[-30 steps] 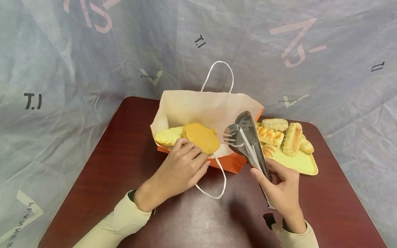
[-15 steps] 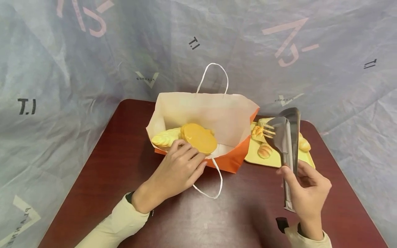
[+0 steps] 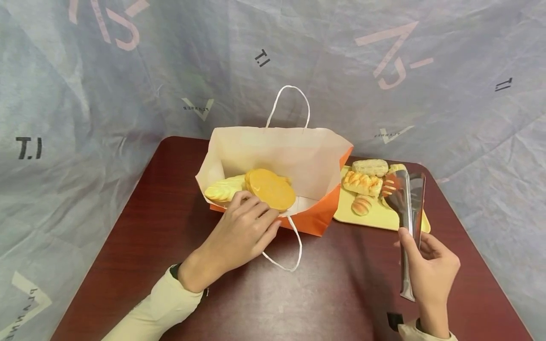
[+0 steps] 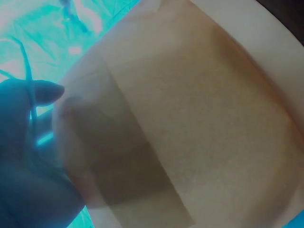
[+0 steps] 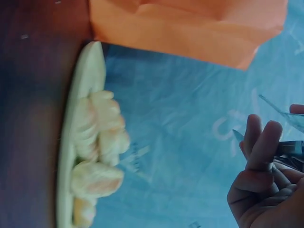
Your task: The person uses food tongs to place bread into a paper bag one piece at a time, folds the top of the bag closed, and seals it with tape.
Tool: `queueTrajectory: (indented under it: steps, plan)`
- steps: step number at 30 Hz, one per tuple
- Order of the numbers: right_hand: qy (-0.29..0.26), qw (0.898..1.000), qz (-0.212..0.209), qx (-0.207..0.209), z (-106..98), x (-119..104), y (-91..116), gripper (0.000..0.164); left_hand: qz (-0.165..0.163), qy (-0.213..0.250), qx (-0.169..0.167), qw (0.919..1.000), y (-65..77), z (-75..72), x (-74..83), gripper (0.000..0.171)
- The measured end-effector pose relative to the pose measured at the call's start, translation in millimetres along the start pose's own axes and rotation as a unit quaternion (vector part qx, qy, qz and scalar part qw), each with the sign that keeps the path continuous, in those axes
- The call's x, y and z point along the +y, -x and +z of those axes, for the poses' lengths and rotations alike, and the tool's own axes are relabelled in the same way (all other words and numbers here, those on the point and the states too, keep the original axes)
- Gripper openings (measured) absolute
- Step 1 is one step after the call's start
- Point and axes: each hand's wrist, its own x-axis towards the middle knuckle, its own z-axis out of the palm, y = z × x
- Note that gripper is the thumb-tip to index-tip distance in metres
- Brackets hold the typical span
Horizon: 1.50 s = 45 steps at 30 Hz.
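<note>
Here are the metal tongs [image 3: 408, 213], tilted over the right end of the yellow tray [image 3: 377, 220], their two arms apart, the right hand [image 3: 432, 270] pinching them between thumb and fingers. On that tray, a braided bread [image 3: 361, 183] lies just beyond a small round roll [image 3: 361, 204], other breads around them. Left of it stands the orange paper bag [image 3: 309, 223], mouth wide, the left hand [image 3: 236, 232] pinching its near rim. Inside, a pale loaf [image 3: 224, 188] sits left of a golden round bread [image 3: 272, 190]. Everything's on the dark red bench [image 3: 294, 298], grey printed sheeting [image 3: 315, 47] behind.
</note>
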Motion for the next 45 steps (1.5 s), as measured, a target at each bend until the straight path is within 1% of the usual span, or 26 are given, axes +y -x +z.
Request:
queueTrajectory:
  steps: [5, 8, 12, 16, 20, 26, 32, 35, 42, 45]
  plan:
    - [0.055, 0.998, 0.039, 0.004, 2, 23, 5, 0.017, 0.001, 0.003, 0.003, 1.0000, -0.4, 0.3, -0.3, 0.014]
    - [0.074, 0.995, 0.065, 0.009, 4, 32, 7, 0.021, -0.001, 0.004, 0.006, 1.0000, -0.5, 0.6, -0.7, 0.014]
    - [0.101, 0.990, 0.096, 0.010, 6, 40, 4, 0.026, -0.004, 0.003, 0.010, 0.9999, -0.8, 0.7, -1.4, 0.013]
    - [0.139, 0.983, 0.119, -0.008, 9, 48, 0, 0.032, -0.004, 0.003, 0.011, 0.9999, -1.5, 0.6, -1.5, 0.013]
    - [0.156, 0.978, 0.135, -0.029, 11, 53, -1, 0.037, -0.005, 0.002, 0.008, 0.9999, -2.1, 0.5, -1.5, 0.013]
    - [0.162, 0.976, 0.139, -0.051, 15, 62, -2, 0.040, -0.004, 0.002, 0.008, 1.0000, -2.5, 0.0, -1.7, 0.013]
    - [0.174, 0.977, 0.111, -0.053, 19, 72, -8, 0.037, -0.005, 0.002, 0.002, 1.0000, -1.7, -0.1, -1.8, 0.013]
    - [0.175, 0.977, 0.104, -0.057, 20, 74, -12, 0.037, -0.005, 0.001, 0.001, 1.0000, -1.6, -0.1, -1.8, 0.014]
    - [0.170, 0.975, 0.119, -0.075, 24, 74, -18, 0.039, -0.004, 0.001, 0.007, 1.0000, -1.6, 0.4, -1.2, 0.013]
    - [0.173, 0.974, 0.120, -0.081, 25, 74, -21, 0.041, -0.001, 0.003, 0.009, 1.0000, -1.9, 0.5, -1.0, 0.012]
